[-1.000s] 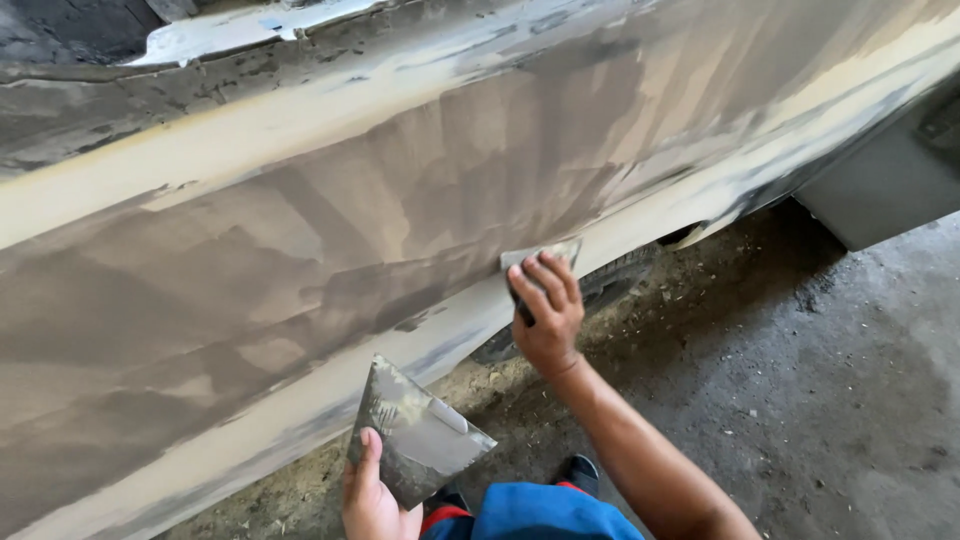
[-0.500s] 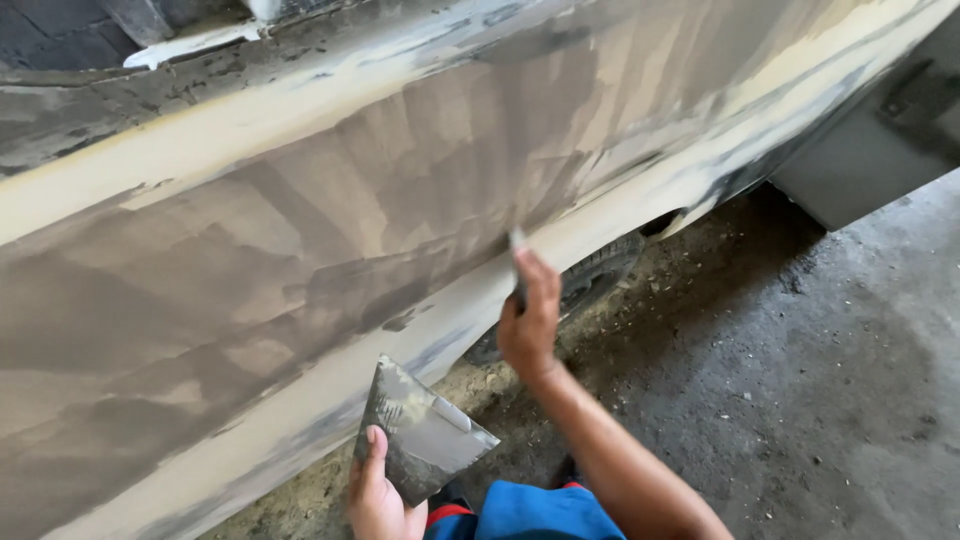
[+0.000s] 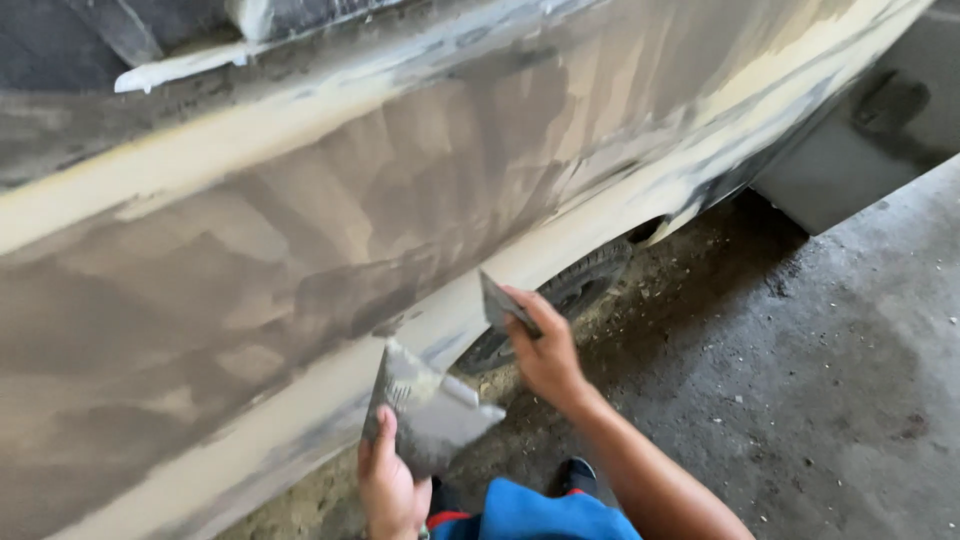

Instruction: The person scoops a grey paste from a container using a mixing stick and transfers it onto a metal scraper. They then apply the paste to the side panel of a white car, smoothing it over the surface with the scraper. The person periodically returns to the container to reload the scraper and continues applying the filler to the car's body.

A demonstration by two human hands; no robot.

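Gripping fingers of right hand around small spreader, blade tilted up-left toward car panel.

Single head-worn view, looking steeply down and forward from close above a filler-coated car body panel filling ten to two o'clock. Near enough to cut off both forearms at six o'clock, with left hand and right hand just below centre. Tilted frame; concrete floor at four o'clock, tyre near centre.
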